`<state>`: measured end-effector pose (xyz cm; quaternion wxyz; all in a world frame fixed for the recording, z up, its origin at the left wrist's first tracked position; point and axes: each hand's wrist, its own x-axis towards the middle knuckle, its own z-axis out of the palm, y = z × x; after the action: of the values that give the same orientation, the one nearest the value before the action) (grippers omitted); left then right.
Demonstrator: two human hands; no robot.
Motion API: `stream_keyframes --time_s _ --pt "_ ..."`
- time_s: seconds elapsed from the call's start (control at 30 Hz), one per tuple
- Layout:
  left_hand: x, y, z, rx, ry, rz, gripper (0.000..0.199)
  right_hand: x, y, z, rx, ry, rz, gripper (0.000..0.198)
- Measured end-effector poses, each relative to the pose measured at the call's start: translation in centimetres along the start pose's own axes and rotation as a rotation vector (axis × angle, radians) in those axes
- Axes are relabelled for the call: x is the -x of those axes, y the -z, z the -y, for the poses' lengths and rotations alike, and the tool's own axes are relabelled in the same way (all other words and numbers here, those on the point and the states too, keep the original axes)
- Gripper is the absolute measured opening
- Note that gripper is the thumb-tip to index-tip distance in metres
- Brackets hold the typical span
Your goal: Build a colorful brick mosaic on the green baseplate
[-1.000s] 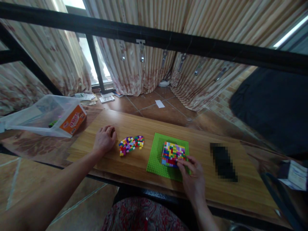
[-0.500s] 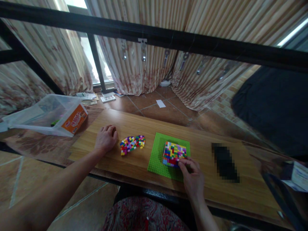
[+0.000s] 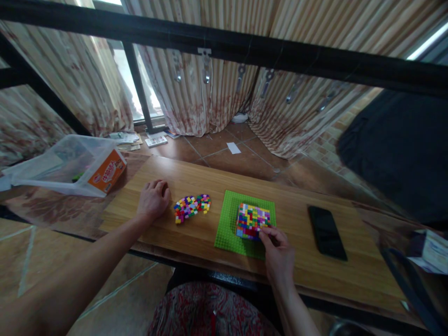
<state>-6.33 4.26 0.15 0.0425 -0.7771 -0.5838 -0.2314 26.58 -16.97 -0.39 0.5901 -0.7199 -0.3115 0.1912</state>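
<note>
My left hand [image 3: 153,199] rests on the wooden board with its fingers curled in and nothing visible in them. Just to its right lies a loose pile of small coloured toy bricks [image 3: 189,208]. A green studded baseplate [image 3: 226,228] carries a block built of many-coloured bricks [image 3: 252,219], roughly square. At the near right corner of that block, the thumb and fingers of my right hand [image 3: 278,245] are pinched together, touching it. Whatever sits between those fingertips is too small and too covered to make out.
A black phone [image 3: 327,232] lies on the wooden board [image 3: 294,210] to the right. At the left stands a clear plastic bin [image 3: 80,179] with an orange label. A dark metal bar [image 3: 224,52] crosses above. Papers [image 3: 126,139] lie beyond the board.
The view has shifted slightly, and the scene sits a little higher. My right hand stays pinched at the block's corner. My left hand has not visibly moved on the board.
</note>
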Motion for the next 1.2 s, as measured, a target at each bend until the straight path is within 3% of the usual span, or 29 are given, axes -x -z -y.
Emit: stream_keyframes --time_s 0.13,0.33,0.43,0.77,1.0,1.2 --pt "0.0 0.0 0.0 0.012 -0.009 -0.002 0.031 0.2 0.1 -0.1 -0.01 0.016 -0.006 0.026" --pt "0.0 0.1 -0.1 0.017 -0.011 -0.002 0.032 -0.1 1.2 0.5 -0.163 -0.111 0.087 0.028" --pt "0.0 0.1 -0.1 0.025 -0.01 -0.006 0.032 -0.2 1.4 1.0 -0.218 -0.154 0.063 0.031" --pt "0.0 -0.2 0.0 0.006 -0.004 -0.006 0.031 -0.2 0.4 1.1 -0.059 -0.074 0.005 0.035" --pt "0.2 0.1 -0.4 0.047 0.018 0.007 0.031 -0.3 0.7 0.9 -0.034 -0.149 -0.006 0.038" --pt "0.2 0.1 -0.3 0.038 0.015 0.007 0.029 -0.2 1.0 1.2 0.029 -0.107 0.007 0.038"
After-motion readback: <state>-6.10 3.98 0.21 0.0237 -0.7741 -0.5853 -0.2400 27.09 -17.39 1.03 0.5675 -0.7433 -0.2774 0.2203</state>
